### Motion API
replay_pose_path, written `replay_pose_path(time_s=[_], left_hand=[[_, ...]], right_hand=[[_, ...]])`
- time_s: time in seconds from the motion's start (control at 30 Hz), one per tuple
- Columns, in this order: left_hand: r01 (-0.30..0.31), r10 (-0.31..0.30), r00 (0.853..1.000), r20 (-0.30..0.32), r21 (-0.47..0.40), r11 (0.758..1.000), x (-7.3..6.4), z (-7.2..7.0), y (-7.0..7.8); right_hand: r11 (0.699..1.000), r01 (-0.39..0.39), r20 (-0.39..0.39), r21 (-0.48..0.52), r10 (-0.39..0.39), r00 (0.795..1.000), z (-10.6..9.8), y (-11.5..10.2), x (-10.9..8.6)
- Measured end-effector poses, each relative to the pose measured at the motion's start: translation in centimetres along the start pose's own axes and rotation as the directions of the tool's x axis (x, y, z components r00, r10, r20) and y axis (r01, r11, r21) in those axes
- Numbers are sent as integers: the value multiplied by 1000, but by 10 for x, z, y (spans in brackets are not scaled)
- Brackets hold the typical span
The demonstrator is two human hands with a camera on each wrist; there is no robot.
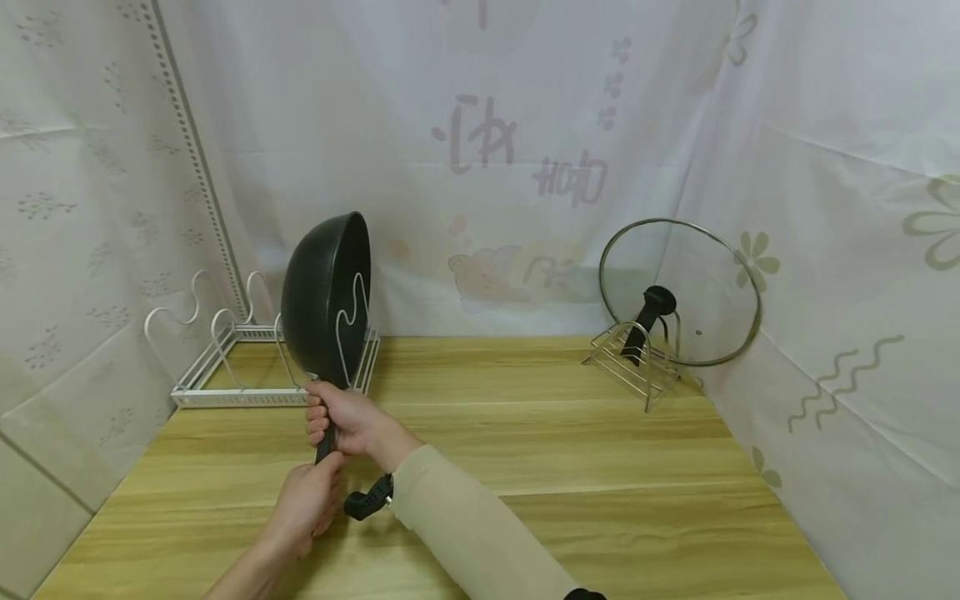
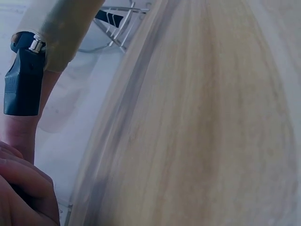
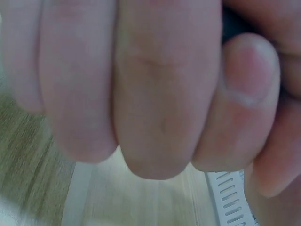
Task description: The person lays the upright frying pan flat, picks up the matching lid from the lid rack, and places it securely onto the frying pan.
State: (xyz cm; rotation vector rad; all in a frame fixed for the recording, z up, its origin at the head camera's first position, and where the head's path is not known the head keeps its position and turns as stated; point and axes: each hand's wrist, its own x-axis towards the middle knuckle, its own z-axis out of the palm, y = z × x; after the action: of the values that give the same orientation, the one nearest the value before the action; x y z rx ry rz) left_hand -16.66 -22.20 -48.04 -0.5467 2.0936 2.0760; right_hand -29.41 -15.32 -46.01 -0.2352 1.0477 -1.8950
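Observation:
A black wok stands on edge at the right end of a white rack, with its open side turned right. A bent wire divider crosses in front of its opening. My right hand grips the handle close to the wok's body, and its curled fingers fill the right wrist view. Below it, my left hand holds the lower end of the handle, which its fingers mostly hide. In the left wrist view, curled fingers show at the lower left.
Several white wire dividers rise from the rack's left part. At the back right, a glass lid with a black knob leans in a small metal wire stand. Patterned cloth hangs behind the wooden table and along both sides.

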Motion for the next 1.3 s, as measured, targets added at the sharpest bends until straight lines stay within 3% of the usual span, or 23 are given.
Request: replay_pose_path(time_s=[0.57,1.3], left_hand=[[-14,14,1000,-21,34,999,-2,0,1],[-55,61,996,-70,72,996,-9,-1,14]], right_hand=[[1000,-3,11,-25,3,1000,3,-5,-2],[998,33,37,-53,-31,999,17,-17,-9]])
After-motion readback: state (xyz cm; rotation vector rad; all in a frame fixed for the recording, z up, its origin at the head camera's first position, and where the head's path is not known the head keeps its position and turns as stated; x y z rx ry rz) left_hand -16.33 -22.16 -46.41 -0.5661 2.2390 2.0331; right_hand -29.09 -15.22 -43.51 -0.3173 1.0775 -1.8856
